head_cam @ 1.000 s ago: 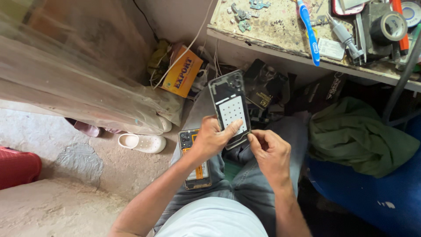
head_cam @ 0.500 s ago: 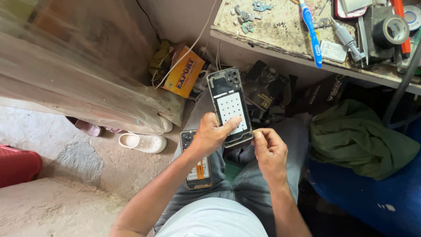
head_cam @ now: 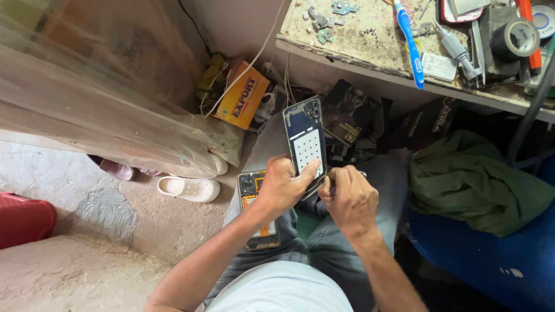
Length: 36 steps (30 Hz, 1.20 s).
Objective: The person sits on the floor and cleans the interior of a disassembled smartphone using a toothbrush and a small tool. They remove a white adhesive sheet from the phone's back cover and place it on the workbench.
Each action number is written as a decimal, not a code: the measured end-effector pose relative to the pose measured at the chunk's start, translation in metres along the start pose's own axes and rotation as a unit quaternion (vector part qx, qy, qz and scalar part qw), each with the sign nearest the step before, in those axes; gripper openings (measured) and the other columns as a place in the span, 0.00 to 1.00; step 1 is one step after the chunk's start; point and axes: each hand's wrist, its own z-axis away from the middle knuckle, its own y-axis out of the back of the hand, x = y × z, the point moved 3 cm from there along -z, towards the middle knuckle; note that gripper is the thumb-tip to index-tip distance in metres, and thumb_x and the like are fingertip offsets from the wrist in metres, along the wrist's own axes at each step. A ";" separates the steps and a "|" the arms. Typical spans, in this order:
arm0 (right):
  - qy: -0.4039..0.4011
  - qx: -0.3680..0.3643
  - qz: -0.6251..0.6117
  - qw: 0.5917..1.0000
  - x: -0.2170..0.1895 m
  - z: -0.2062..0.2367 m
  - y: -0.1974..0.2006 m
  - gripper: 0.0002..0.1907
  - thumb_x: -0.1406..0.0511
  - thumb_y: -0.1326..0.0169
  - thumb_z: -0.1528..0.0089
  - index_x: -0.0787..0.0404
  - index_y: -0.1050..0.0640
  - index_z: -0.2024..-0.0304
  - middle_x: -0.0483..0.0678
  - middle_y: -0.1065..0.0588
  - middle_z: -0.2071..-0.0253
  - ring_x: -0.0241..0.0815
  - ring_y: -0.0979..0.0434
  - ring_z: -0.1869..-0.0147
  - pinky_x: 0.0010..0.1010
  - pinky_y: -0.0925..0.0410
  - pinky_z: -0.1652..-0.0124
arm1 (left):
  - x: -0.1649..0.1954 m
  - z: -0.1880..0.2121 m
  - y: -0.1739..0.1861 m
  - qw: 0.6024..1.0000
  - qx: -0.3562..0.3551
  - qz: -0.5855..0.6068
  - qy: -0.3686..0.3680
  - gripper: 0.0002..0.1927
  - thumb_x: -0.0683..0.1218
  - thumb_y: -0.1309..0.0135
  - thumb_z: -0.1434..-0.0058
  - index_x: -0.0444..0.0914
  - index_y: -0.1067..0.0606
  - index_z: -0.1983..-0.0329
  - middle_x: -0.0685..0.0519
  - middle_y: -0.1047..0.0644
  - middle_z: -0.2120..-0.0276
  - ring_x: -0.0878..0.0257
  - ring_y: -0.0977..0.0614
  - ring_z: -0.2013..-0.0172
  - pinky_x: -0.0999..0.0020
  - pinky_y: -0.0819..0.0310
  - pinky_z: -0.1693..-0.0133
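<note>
- My left hand (head_cam: 281, 188) grips one phone back cover (head_cam: 306, 144) by its lower end — thumb pressed flat across the inner face, the other fingers wrapped behind it. The cover stands nearly upright over my lap, camera cut-out at the top.
- My right hand (head_cam: 348, 199) is curled into a loose fist at the cover's lower right corner, fingertips bunched together; whether they pinch a tool or only touch the edge I cannot tell.
- One opened phone body (head_cam: 258, 208) lies on my left thigh, insides facing up, partly under my left wrist.
- One white clog (head_cam: 189, 188) sits on the floor beside that leg.
- One orange box (head_cam: 243, 95) leans by the wall.
- On the workbench (head_cam: 370, 40): one blue toothbrush (head_cam: 410, 43) and one roll of tape (head_cam: 514, 39) — well apart.
- One green cloth (head_cam: 477, 179) lies bunched to my right.
</note>
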 end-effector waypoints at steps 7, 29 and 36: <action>-0.168 -0.049 -0.214 0.961 0.028 0.026 -0.022 0.04 0.70 0.50 0.38 0.65 0.30 0.67 0.51 0.31 0.74 0.44 0.32 0.78 0.35 0.35 0.75 | 0.009 0.010 -0.003 0.997 -0.020 -0.022 -0.067 0.12 0.46 0.44 0.32 0.30 0.20 0.62 0.48 0.18 0.69 0.64 0.19 0.72 0.67 0.25 0.70; -0.320 0.001 -0.597 0.735 0.059 0.059 0.009 0.17 0.60 0.53 0.28 0.59 0.34 0.70 0.40 0.37 0.75 0.29 0.40 0.74 0.20 0.43 0.77 | -0.031 0.009 0.011 0.992 -0.054 0.094 0.058 0.12 0.46 0.41 0.34 0.31 0.17 0.59 0.55 0.15 0.65 0.73 0.19 0.67 0.73 0.23 0.66; -0.357 -0.085 -0.529 0.765 0.025 0.065 -0.006 0.13 0.64 0.41 0.36 0.65 0.21 0.52 0.41 0.23 0.70 0.26 0.28 0.71 0.18 0.35 0.72 | -0.023 0.009 0.016 0.984 -0.068 0.155 0.051 0.12 0.46 0.41 0.34 0.31 0.17 0.58 0.55 0.16 0.65 0.73 0.19 0.66 0.75 0.23 0.65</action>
